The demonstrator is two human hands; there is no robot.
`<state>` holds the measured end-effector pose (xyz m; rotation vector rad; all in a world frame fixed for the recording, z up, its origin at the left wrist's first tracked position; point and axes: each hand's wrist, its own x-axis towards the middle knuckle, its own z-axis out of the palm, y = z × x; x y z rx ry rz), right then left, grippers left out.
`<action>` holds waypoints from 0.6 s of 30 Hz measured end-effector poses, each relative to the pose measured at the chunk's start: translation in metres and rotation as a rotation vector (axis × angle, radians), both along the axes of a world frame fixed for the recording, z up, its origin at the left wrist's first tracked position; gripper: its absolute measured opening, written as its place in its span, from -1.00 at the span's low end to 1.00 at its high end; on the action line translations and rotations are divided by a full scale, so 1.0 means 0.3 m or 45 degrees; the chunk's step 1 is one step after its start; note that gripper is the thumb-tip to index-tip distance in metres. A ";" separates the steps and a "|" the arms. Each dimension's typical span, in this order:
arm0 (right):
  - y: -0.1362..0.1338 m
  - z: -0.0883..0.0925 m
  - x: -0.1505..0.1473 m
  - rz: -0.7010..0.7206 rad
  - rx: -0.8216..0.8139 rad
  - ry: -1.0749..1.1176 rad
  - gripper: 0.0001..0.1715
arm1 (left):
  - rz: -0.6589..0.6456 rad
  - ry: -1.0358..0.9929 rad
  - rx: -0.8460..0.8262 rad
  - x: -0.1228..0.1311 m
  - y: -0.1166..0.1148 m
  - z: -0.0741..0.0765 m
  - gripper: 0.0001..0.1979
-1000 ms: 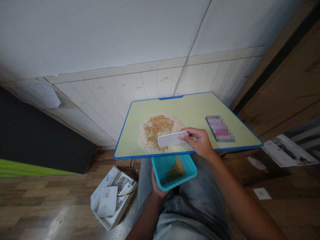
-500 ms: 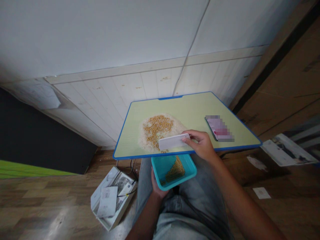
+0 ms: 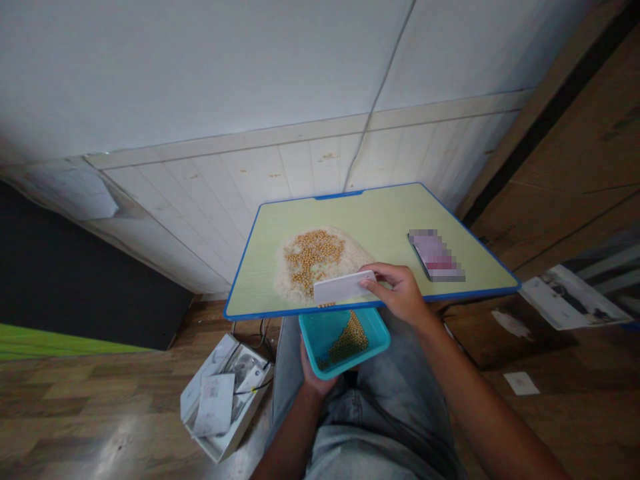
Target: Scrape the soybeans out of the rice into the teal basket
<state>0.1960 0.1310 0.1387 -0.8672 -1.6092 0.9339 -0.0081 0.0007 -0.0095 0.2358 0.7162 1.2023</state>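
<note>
My right hand [image 3: 397,290] pinches the end of a flat white plate-like scraper [image 3: 337,288], which stands on edge near the table's front rim. A few soybeans [image 3: 327,305] lie between its lower edge and the rim. Behind it spreads a pile of white rice grains [image 3: 353,253] with many yellow soybeans [image 3: 313,250] on top. Below the table edge, my left hand [image 3: 316,380] grips a teal plastic basin [image 3: 345,370] by its left and near side. A heap of soybeans [image 3: 353,333] lies inside, toward the basin's right. My left fingers are partly hidden under the basin.
The light green folding table [image 3: 380,210] has a blue rim and stands near a white panelled wall [image 3: 240,193]. A phone with a blurred screen [image 3: 435,255] lies on its right. A white box with papers [image 3: 227,393] sits on the floor left; cardboard [image 3: 575,167] stands right.
The white scraper has moved slightly down toward the front rim, and the few soybeans before it are now closer to the edge. The basin stays below the table in my left hand.
</note>
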 end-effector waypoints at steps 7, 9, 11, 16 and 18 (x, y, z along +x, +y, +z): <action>0.006 -0.017 0.001 -0.241 -0.001 0.153 -0.61 | 0.123 -0.063 -0.186 -0.010 0.000 -0.075 -0.37; 0.009 -0.020 0.001 -0.290 -0.002 0.197 -0.62 | 0.124 -0.077 -0.192 -0.008 -0.001 -0.083 -0.34; 0.009 -0.021 0.002 -0.292 -0.010 0.199 -0.62 | 0.144 -0.078 -0.191 -0.006 -0.003 -0.085 -0.31; -0.004 -0.023 0.001 -0.244 -0.007 0.148 -0.63 | 0.107 -0.055 -0.148 -0.012 -0.004 -0.074 -0.32; -0.010 -0.021 -0.001 -0.251 0.009 0.139 -0.66 | 0.071 -0.041 -0.121 -0.017 -0.002 -0.064 -0.31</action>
